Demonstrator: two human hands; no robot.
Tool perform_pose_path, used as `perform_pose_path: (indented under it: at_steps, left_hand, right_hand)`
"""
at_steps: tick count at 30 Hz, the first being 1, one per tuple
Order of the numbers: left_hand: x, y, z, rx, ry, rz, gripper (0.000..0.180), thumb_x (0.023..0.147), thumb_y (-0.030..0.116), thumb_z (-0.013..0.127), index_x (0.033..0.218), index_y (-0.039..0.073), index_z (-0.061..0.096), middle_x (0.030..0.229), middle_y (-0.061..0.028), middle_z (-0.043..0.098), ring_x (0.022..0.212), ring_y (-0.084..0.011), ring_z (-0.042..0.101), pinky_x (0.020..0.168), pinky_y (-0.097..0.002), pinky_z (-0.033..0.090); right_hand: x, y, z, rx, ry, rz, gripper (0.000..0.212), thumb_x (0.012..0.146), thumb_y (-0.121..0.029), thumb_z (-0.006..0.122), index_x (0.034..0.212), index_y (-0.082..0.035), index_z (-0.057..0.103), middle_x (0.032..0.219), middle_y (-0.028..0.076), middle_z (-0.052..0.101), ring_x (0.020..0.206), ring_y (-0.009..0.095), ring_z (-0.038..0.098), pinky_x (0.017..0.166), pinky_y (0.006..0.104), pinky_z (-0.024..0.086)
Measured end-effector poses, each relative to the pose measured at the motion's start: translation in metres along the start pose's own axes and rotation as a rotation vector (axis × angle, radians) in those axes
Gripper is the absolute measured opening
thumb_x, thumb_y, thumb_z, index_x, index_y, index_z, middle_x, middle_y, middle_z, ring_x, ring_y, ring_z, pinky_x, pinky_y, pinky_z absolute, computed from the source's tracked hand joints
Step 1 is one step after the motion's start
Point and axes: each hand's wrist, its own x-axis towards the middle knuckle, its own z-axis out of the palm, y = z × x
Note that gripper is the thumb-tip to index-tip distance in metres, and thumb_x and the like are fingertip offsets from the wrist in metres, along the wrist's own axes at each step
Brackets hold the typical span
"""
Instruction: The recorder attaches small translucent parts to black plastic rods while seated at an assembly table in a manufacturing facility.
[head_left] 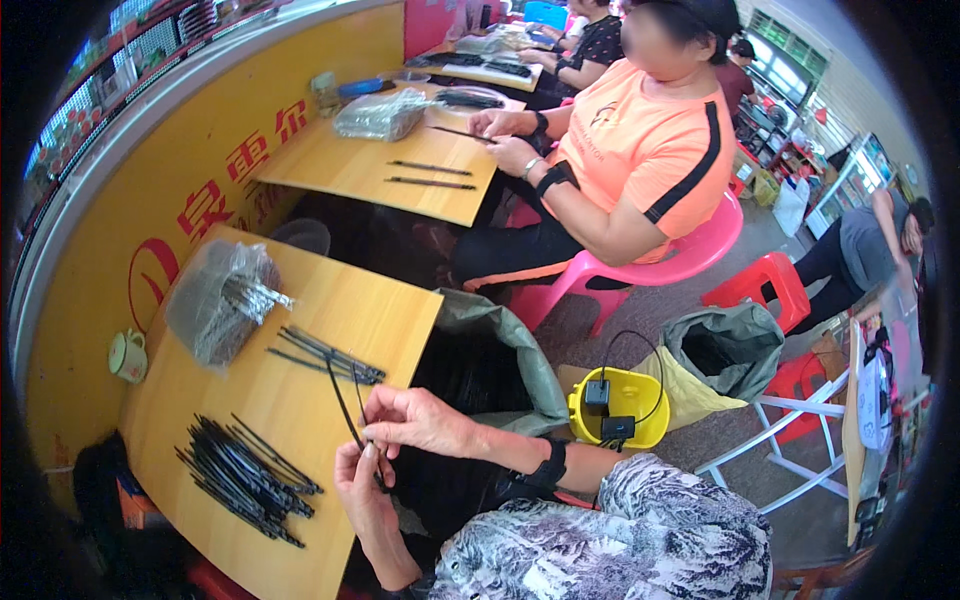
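Manipulating a slender black strip (344,401) appears to be the current step: left hand (366,495) and right hand (424,420) pinch it, a strip pile (240,482) lying left of both; next move likely calls for steady fingertip alignment.

Wooden tables (340,290) adjoin a yellow wall (150,200) above a grey floor (670,312)

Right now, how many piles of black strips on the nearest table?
2: a smaller pile between the clear plastic bag and the right hand, a larger pile left of the left hand. The bag may hide more.
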Motion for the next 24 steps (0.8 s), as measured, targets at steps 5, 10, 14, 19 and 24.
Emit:
perform_pose_path:
  at_steps: [5, 10, 14, 19, 24]
  left_hand:
    - [-0.003, -0.005, 0.0, -0.021, 0.021, 0.041, 0.007, 0.082, 0.007, 0.059, 0.086, 0.006, 0.053, 0.073, -0.0024, 0.057, 0.056, -0.0053, 0.048, 0.043, -0.0165, 0.033]
    - [-0.003, -0.009, 0.0, 0.002, 0.014, 0.015, 0.007, 0.083, 0.008, 0.058, 0.086, 0.005, 0.053, 0.071, -0.0014, 0.053, 0.056, -0.0052, 0.046, 0.045, -0.0168, 0.034]
    - [-0.004, -0.017, 0.007, 0.083, 0.02, 0.122, 0.007, 0.084, 0.008, 0.058, 0.086, 0.004, 0.054, 0.071, -0.0013, 0.053, 0.059, -0.0058, 0.046, 0.05, -0.0181, 0.036]
    - [-0.007, -0.024, 0.011, 0.298, 0.039, 0.231, 0.007, 0.085, 0.007, 0.057, 0.087, 0.003, 0.053, 0.072, -0.0014, 0.053, 0.061, -0.0062, 0.047, 0.054, -0.0188, 0.038]
    - [-0.005, -0.017, 0.013, 0.241, -0.029, 0.126, 0.008, 0.088, 0.012, 0.054, 0.084, 0.005, 0.05, 0.069, -0.0013, 0.052, 0.058, -0.0057, 0.044, 0.053, -0.0189, 0.037]
  right_hand:
    - [-0.005, -0.001, 0.012, -0.115, 0.141, -0.037, 0.011, 0.084, -0.008, 0.055, 0.087, 0.001, 0.049, 0.071, 0.003, 0.056, 0.061, 0.007, 0.054, 0.054, 0.0215, 0.047]
    - [-0.006, 0.001, 0.015, -0.207, 0.208, -0.035, 0.016, 0.082, -0.011, 0.056, 0.085, 0.001, 0.046, 0.068, 0.006, 0.055, 0.059, 0.009, 0.055, 0.05, 0.0236, 0.048]
    - [-0.01, 0.002, 0.009, -0.19, 0.195, -0.083, 0.014, 0.082, -0.01, 0.055, 0.085, 0.002, 0.046, 0.07, 0.007, 0.055, 0.059, 0.01, 0.056, 0.048, 0.0227, 0.047]
    - [-0.013, -0.002, 0.003, -0.431, 0.208, -0.261, 0.017, 0.082, -0.01, 0.054, 0.092, 0.003, 0.052, 0.075, 0.008, 0.059, 0.063, 0.012, 0.058, 0.056, 0.026, 0.048]
    - [-0.026, -0.008, -0.005, -0.412, 0.165, -0.195, 0.02, 0.081, -0.013, 0.056, 0.094, 0.001, 0.054, 0.078, 0.01, 0.06, 0.07, 0.017, 0.06, 0.062, 0.0296, 0.048]
